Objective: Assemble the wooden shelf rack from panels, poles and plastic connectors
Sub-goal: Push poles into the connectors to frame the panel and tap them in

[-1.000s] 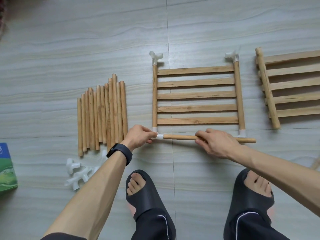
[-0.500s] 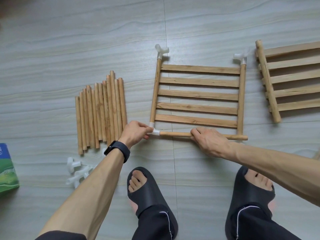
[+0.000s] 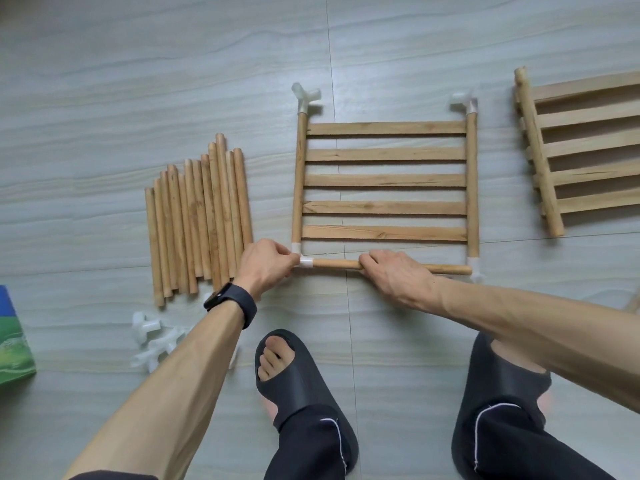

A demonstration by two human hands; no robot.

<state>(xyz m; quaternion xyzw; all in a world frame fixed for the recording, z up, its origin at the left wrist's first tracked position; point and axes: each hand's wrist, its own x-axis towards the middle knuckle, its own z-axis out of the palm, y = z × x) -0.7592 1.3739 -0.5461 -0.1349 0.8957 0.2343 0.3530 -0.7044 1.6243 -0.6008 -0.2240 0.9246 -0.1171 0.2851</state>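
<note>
Floor [image 3: 104, 81]: pale grey tile. Panel [image 3: 384, 180]: five slats between two rails, flat on floor at centre, a shade toward 12 o'clock; white corner connectors [image 3: 304, 95] capping the rail ends. Second panel [image 3: 588, 150]: same build, flat at 2 o'clock, cut off by frame edge, well apart from the first. Bundle [image 3: 197, 220]: loose poles laid side by side at 9 o'clock, near panel, not touching it. Slippers [image 3: 304, 386]: dark pair, at 6 and 5 o'clock. Box [image 3: 14, 341]: blue and green, at 8 o'clock, partly out of frame. Right hand [image 3: 394, 275]: at panel's 6 o'clock edge, fingers curled over pole [image 3: 336, 264], gripping near mid-length. Left hand [image 3: 266, 268]: at panel's 7 o'clock corner, thumb and fingertips pinching near-left connector [image 3: 306, 261]. Pole: laid along panel's 6 o'clock edge, left end in near-left connector, right end touching or just beside near-right connector [image 3: 475, 271]; seated or not, cannot tell. Watch [image 3: 239, 303]: black, on left wrist. Spare connectors [image 3: 149, 337]: white heap at 8 o'clock, partly hidden behind left forearm.
</note>
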